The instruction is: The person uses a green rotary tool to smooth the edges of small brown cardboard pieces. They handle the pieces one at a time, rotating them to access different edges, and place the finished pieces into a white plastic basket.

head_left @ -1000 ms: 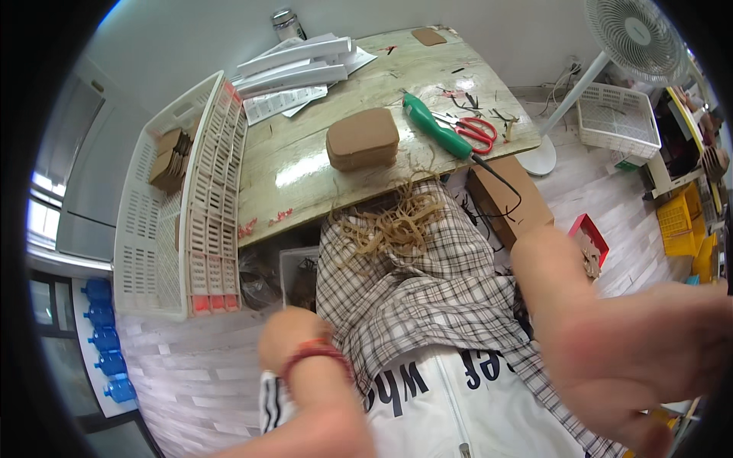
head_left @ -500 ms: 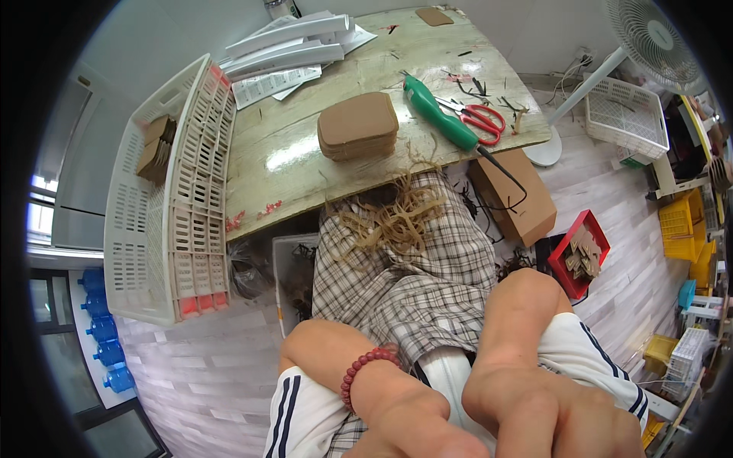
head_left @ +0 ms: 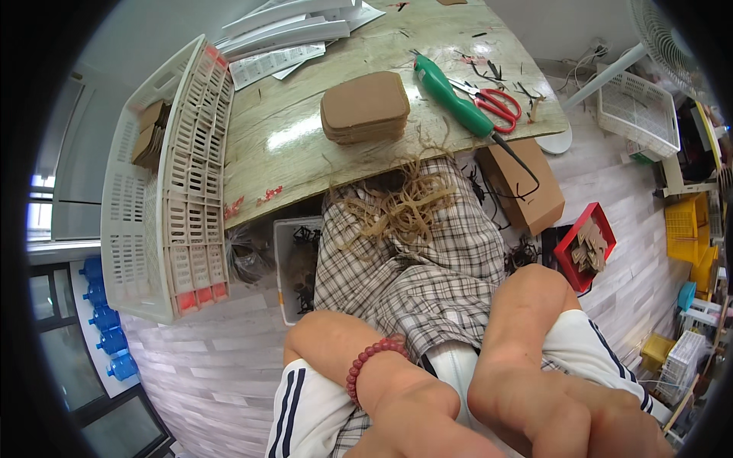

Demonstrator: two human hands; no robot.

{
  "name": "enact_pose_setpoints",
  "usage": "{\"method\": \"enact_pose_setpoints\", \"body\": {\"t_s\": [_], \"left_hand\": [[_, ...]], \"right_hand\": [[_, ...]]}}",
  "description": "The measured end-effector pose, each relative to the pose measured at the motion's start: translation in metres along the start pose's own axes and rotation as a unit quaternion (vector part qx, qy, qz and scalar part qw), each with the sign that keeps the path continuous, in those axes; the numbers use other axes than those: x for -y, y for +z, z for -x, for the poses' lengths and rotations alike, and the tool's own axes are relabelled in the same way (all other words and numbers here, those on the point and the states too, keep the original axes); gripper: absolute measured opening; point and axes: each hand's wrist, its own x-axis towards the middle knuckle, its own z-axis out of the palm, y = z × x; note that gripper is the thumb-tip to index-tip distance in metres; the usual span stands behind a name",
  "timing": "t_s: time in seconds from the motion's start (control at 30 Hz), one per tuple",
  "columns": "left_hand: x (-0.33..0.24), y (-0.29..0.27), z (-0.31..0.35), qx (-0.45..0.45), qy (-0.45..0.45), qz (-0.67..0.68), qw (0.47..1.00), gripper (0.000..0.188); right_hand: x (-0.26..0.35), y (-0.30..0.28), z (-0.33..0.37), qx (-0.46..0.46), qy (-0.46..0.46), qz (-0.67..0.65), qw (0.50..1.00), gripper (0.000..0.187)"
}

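Both hands are right up close to the camera at the bottom edge, so they look huge and a bit blurry. The left hand (head_left: 416,424), with a red bead bracelet (head_left: 372,365) on its wrist, is pressed against the right hand (head_left: 580,420), and both sit low over the person's lap. Honestly can't tell whether the fingers are curled shut or loose, or whether they've got anything in them, since the fingertips run off the frame.

Just past the wrists there's a plaid cloth (head_left: 416,282) draped over the lap, and a tangle of tan raffia-like strands (head_left: 397,206) lies on it near the edge of the tabletop (head_left: 298,145).

On the tabletop, well away from the hands: a stack of brown cardboard pieces (head_left: 365,107), a green-handled tool (head_left: 452,98) with a black cord, and red-handled scissors (head_left: 500,105) just beside it. White paper stacks (head_left: 282,30) sit at the far end.

A white plastic crate (head_left: 164,191) stands at the left. On the floor to the right are a brown cardboard box (head_left: 527,191) and a red bin (head_left: 584,244) with cardboard bits.
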Motion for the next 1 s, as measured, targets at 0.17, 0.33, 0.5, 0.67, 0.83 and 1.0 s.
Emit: {"method": "enact_pose_setpoints", "body": {"t_s": [0.17,0.33,0.5,0.67,0.83,1.0], "left_hand": [[0.027,-0.026,-0.013,0.019,0.007,-0.064,0.998,0.054],[0.117,-0.116,-0.009,0.072,-0.071,-0.374,0.922,0.057],[0.201,-0.218,0.066,0.393,-0.310,-0.568,0.654,0.055],[0.223,-0.246,0.083,0.382,-0.489,-0.450,0.643,0.052],[0.222,-0.228,0.089,0.314,-0.398,-0.521,0.687,0.047],[0.229,-0.227,0.073,0.275,-0.378,-0.542,0.698,0.045]], "right_hand": [[-0.002,-0.027,-0.002,-0.021,0.000,0.024,0.999,0.058],[-0.015,-0.115,0.010,-0.157,0.033,0.241,0.957,0.060],[-0.045,-0.254,0.109,-0.077,0.303,0.810,0.496,0.045],[-0.074,-0.289,0.152,-0.013,0.320,0.846,0.426,0.055],[-0.094,-0.288,0.141,0.005,0.351,0.858,0.376,0.065],[-0.106,-0.306,0.131,-0.014,0.432,0.812,0.392,0.058]]}}
